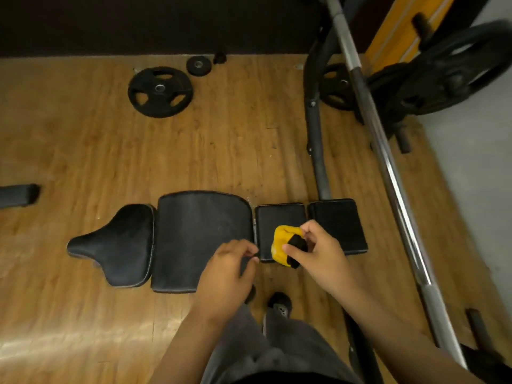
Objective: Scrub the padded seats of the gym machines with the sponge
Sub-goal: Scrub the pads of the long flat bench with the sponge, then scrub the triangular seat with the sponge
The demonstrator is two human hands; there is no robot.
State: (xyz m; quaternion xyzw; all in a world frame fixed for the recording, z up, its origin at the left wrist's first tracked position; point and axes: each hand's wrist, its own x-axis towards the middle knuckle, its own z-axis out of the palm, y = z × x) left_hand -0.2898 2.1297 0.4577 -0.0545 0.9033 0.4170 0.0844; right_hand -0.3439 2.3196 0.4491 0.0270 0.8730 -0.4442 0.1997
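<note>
The bench has four black pads in a row: a saddle-shaped seat (116, 245) at the left, a wide back pad (194, 234), then a small third pad (277, 217) and an end pad (338, 223) at the right. There is one sponge (281, 239), yellow with a black face, above the near half of the third pad; whether it touches the pad cannot be told. The right hand (318, 250) grips it, with the thumb under it and the fingers curled over it, and covers its right side. The left hand (227, 267) sits at the near right corner of the back pad with its fingers curled towards the gap; whether it pinches anything cannot be told. Two plates lie flat on the far floor, a large plate (160, 91) and a small plate (198, 65). A third plate (336, 85) is partly hidden behind the frame tube (315, 139). A blurred big plate (454, 70) sits at the far right. A dark bar end (19, 195) is cut off by the left edge. One shoe (279, 303) shows near the bench. A steel bar (388, 167) slants close past the end pad, crowding the right side. Bare wood floor (83, 134) lies open to the left and beyond the pads.
</note>
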